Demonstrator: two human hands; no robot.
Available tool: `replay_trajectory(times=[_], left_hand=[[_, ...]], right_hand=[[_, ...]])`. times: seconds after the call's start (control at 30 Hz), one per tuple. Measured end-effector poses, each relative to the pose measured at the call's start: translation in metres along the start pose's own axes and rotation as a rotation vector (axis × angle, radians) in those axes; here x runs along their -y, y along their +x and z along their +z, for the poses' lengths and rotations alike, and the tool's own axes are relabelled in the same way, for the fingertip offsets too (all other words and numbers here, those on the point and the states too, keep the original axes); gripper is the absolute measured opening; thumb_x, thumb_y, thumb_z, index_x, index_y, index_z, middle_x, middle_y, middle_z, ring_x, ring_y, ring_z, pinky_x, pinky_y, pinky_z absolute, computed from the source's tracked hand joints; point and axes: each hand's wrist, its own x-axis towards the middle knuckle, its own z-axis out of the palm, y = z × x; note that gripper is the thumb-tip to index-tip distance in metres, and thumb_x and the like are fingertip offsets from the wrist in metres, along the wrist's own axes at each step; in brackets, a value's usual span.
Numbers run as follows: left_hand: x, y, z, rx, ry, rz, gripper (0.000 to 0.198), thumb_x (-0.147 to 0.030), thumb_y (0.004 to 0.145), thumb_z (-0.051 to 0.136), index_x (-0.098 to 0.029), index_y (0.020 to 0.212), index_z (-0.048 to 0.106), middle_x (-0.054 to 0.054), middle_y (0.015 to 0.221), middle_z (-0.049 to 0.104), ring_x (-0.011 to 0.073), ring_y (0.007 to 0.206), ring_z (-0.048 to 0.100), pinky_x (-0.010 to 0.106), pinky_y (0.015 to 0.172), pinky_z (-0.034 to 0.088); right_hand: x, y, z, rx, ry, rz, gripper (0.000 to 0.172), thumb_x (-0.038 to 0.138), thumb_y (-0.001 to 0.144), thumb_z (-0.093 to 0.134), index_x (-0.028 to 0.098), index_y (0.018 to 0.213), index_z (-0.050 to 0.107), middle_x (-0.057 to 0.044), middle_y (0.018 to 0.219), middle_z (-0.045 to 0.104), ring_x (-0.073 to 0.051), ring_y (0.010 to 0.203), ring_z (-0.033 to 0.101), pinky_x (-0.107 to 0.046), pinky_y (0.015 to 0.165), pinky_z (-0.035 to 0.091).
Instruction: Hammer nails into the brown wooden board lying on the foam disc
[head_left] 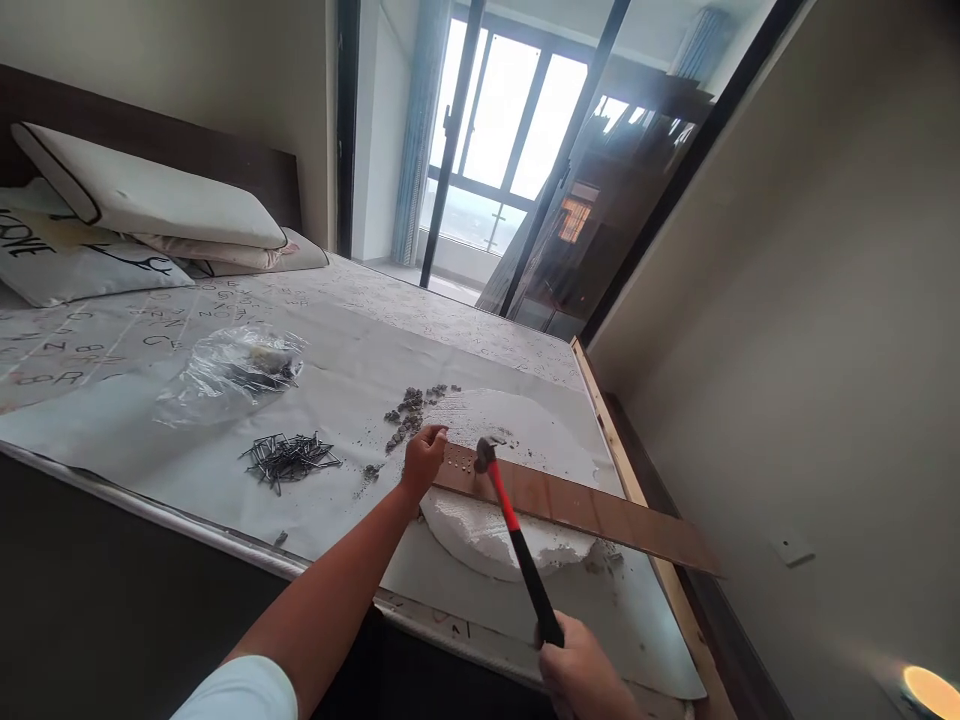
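My right hand (581,665) grips the black lower handle of a claw hammer (513,520) with a red upper shaft. The hammer's metal head is over a brown wooden board (577,500), near its left end. Small light dots, possibly nail heads, show on the board beside it. My left hand (424,458) is closed at the board's left end, fingertips pinched together; what they hold, if anything, cannot be made out. Beneath the board lies a white, rough-edged slab (480,535). To the left is a pile of nails (291,458) on a pale sheet.
A clear plastic bag (232,375) with dark contents lies behind the nails. Grey crumbs (409,410) are scattered by the slab. Pillows (165,205) rest at the headboard. A wooden rail (615,430) runs along the bed's right side, near the wall. Sliding glass doors stand beyond.
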Motion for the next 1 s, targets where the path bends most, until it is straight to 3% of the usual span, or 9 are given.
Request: replay_trajectory(times=[0.1, 0.23, 0.37, 0.47, 0.67, 0.87, 1.0], left_hand=[[-0.001, 0.001, -0.009, -0.023, 0.026, 0.007, 0.029, -0.034, 0.079, 0.039, -0.015, 0.083, 0.059, -0.001, 0.053, 0.05, 0.01, 0.045, 0.044, 0.022, 0.046, 0.035], [0.0, 0.004, -0.023, -0.124, 0.145, 0.011, 0.029, -0.034, 0.078, 0.037, -0.016, 0.075, 0.059, 0.002, 0.06, 0.057, 0.0129, 0.055, 0.051, 0.023, 0.053, 0.04], [0.006, 0.005, -0.039, -0.229, 0.318, 0.006, 0.027, -0.031, 0.077, 0.039, -0.016, 0.082, 0.061, 0.009, 0.086, 0.063, 0.0184, 0.08, 0.057, 0.027, 0.07, 0.044], [0.012, 0.0, -0.046, -0.18, 0.424, -0.096, 0.03, -0.028, 0.073, 0.045, -0.014, 0.094, 0.061, 0.014, 0.101, 0.061, 0.0208, 0.085, 0.058, 0.029, 0.072, 0.044], [0.018, -0.018, -0.038, -0.035, 0.381, -0.259, 0.027, -0.018, 0.072, 0.049, -0.015, 0.096, 0.06, 0.012, 0.105, 0.063, 0.0199, 0.094, 0.059, 0.024, 0.069, 0.045], [0.018, -0.019, -0.025, -0.029, 0.177, -0.315, 0.025, -0.017, 0.076, 0.046, -0.015, 0.1, 0.055, 0.012, 0.108, 0.063, 0.0172, 0.087, 0.063, 0.021, 0.062, 0.049], [0.016, -0.018, -0.02, -0.051, 0.104, -0.349, 0.032, -0.014, 0.075, 0.048, -0.015, 0.108, 0.049, 0.014, 0.11, 0.061, 0.0149, 0.081, 0.063, 0.02, 0.061, 0.049]], right_hand=[[-0.005, 0.006, 0.011, -0.015, 0.056, 0.0, 0.01, 0.023, 0.048, 0.036, 0.023, 0.057, 0.033, 0.012, 0.034, 0.024, -0.005, 0.026, 0.021, -0.02, 0.029, 0.016], [0.0, 0.006, 0.007, 0.056, 0.24, -0.062, 0.012, 0.024, 0.051, 0.035, 0.024, 0.063, 0.034, 0.014, 0.032, 0.025, -0.006, 0.023, 0.02, -0.02, 0.026, 0.017], [0.008, 0.019, -0.008, -0.094, -0.002, -0.115, 0.015, 0.026, 0.056, 0.032, 0.023, 0.071, 0.036, 0.012, 0.037, 0.025, -0.008, 0.026, 0.025, -0.021, 0.029, 0.025], [0.018, 0.035, -0.028, -0.227, -0.198, -0.148, 0.016, 0.028, 0.063, 0.039, 0.021, 0.076, 0.044, 0.008, 0.042, 0.034, -0.011, 0.034, 0.037, -0.024, 0.037, 0.031], [0.035, 0.07, -0.056, -0.4, -0.445, -0.119, 0.026, 0.024, 0.067, 0.046, 0.017, 0.091, 0.055, -0.01, 0.076, 0.061, -0.026, 0.07, 0.059, -0.031, 0.055, 0.038], [0.024, 0.091, -0.058, -0.428, -0.587, -0.024, 0.031, 0.019, 0.067, 0.05, 0.015, 0.097, 0.058, -0.018, 0.09, 0.065, -0.032, 0.084, 0.06, -0.036, 0.064, 0.041], [0.008, 0.101, -0.061, -0.42, -0.651, -0.014, 0.04, 0.02, 0.07, 0.051, 0.015, 0.109, 0.054, -0.017, 0.092, 0.065, -0.031, 0.085, 0.061, -0.036, 0.064, 0.043]])
